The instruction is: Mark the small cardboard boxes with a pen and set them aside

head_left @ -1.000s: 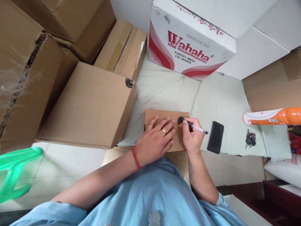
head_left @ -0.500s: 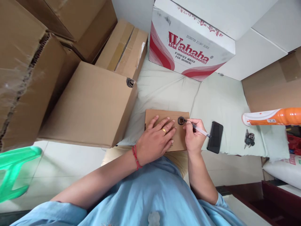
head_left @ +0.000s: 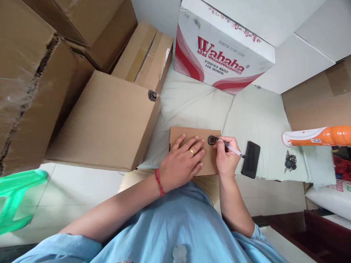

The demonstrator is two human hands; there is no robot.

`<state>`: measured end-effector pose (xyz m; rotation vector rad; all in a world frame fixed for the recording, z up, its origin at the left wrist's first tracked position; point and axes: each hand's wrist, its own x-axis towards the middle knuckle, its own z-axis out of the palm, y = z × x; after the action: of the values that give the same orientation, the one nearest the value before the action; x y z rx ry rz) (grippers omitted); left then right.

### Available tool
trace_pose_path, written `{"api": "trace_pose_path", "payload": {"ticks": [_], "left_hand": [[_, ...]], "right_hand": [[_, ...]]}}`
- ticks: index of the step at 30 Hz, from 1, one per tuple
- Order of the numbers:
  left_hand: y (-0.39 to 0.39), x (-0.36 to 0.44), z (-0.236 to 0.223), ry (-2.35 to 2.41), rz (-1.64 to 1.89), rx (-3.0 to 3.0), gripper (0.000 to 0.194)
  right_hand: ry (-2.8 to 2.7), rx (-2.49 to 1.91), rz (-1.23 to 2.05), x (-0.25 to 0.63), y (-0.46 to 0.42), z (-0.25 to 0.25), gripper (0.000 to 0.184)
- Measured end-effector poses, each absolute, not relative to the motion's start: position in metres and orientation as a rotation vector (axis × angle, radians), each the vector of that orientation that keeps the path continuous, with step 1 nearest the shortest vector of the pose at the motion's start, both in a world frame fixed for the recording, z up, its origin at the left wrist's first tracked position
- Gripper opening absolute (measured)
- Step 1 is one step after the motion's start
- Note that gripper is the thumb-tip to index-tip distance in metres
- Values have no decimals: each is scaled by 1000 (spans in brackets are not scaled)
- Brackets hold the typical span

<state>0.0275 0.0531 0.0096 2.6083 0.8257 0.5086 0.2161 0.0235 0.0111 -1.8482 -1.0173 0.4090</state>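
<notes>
Brown cardboard [head_left: 211, 160] lies under the left hand [head_left: 179, 164], fingers apart; the right hand [head_left: 228, 159] has its grip around a pen [head_left: 232, 149].

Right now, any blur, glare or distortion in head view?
Head view: green stool looks soft, right hand and pen fairly clear; head view: pale sheen on the far-left box; head view: wide-angle stretch toward edges.
</notes>
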Motion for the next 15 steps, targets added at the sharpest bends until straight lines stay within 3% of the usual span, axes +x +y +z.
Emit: {"api": "trace_pose_path", "payload": {"ticks": [15], "left_hand": [[53, 27, 10, 837, 500, 2605, 38]], "right_hand": [[-939, -1861, 372, 217, 24, 9, 14]]}}
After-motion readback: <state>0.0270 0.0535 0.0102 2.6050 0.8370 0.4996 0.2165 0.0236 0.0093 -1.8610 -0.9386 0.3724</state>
